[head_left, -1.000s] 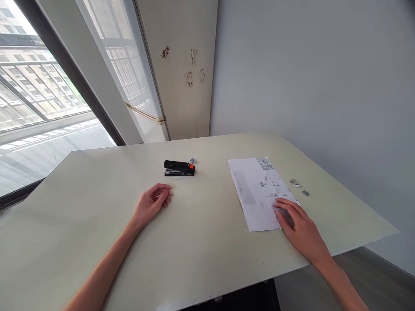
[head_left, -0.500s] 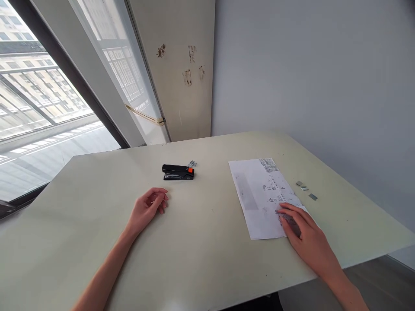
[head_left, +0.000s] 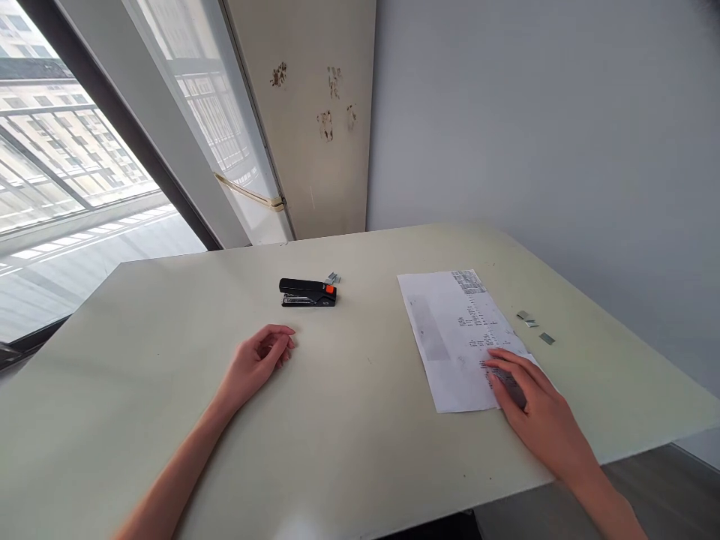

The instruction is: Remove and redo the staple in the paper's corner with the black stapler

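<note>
My left hand (head_left: 263,358) rests on the table, loosely curled with the fingers drawn together and no object visible in it. Just beyond it lies a black stapler (head_left: 308,292) with an orange-red patch at its right end. Small staple strips (head_left: 333,277) sit right behind the stapler. On the right, a printed white sheet (head_left: 444,337) lies flat, and my right hand (head_left: 526,397) rests over its lower right corner with fingers spread, gripping nothing. Several more staple strips (head_left: 530,324) are to the right of the sheet.
The pale table (head_left: 349,427) has its near edge at the lower right. A grey wall (head_left: 534,127) borders its right side. Behind it stand a stained beige panel (head_left: 326,172) and a glossy white door with a handle (head_left: 250,193); a window is at the left.
The whole view has shifted slightly. My left hand's fingers look a little more drawn in. My right hand stays over the sheet, and the stapler has not moved on the table.
</note>
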Available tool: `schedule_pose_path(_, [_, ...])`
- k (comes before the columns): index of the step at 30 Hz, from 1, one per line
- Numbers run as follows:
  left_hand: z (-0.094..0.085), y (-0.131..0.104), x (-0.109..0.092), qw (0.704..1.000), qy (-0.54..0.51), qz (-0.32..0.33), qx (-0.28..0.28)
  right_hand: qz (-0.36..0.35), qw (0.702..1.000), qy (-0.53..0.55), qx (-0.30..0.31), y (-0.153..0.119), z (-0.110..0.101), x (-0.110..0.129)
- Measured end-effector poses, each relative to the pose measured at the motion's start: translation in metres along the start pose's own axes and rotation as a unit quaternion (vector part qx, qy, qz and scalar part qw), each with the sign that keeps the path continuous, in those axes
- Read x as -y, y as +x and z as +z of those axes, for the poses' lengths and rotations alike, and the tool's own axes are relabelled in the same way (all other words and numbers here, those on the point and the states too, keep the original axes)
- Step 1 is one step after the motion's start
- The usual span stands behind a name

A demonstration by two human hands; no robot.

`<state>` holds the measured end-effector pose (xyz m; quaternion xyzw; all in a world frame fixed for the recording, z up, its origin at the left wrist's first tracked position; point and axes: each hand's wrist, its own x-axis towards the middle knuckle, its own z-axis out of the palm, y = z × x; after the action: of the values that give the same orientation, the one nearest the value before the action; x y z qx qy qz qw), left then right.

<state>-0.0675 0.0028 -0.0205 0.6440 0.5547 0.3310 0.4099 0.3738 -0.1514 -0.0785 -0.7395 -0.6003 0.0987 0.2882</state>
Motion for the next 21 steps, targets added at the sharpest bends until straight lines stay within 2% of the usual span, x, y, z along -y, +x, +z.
schedule_pose_path(21, [-0.0014, -0.0025, 0.0049, 0.999, 0.033, 0.004, 0.013, 0.02, 1.0, -0.019, 0.007, -0.0014, 0.0, 0.0002])
